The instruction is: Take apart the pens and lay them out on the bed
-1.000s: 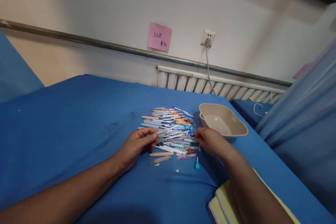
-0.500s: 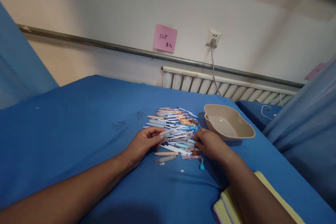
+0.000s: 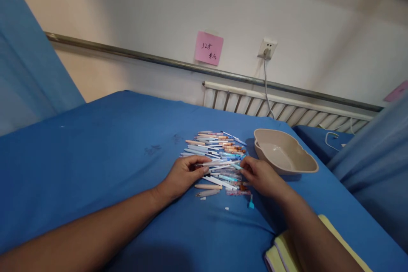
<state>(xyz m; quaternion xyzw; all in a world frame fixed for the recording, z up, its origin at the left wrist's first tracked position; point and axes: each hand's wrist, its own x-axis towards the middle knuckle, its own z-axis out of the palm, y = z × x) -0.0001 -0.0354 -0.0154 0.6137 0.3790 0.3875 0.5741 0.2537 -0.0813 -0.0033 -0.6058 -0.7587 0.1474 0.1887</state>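
A spread of pen parts [image 3: 207,149] lies on the blue cloth, with barrels, white refills and clear pieces mixed in blue, peach, brown and grey. Over its near side, my left hand [image 3: 186,175] pinches a pale translucent pen barrel [image 3: 218,162] between thumb and fingers. At the right end of the same spread, the fingertips of my right hand [image 3: 263,176] are closed on a light teal pen part [image 3: 236,166]. The two held pieces are close together; whether they touch I cannot tell. A loose turquoise piece [image 3: 251,204] and a tiny white bit [image 3: 227,208] sit nearer to me.
Right of the pens stands a beige basin [image 3: 287,153]. A folded yellow cloth [image 3: 283,253] lies under my right forearm. Behind the blue-covered surface [image 3: 111,144] are a radiator [image 3: 242,102], a metal rail [image 3: 153,60] and a plugged-in cord [image 3: 267,89].
My view has turned slightly left. The light teal part has been lifted in my right fingers, angled toward the barrel. My left hand still pinches the barrel.
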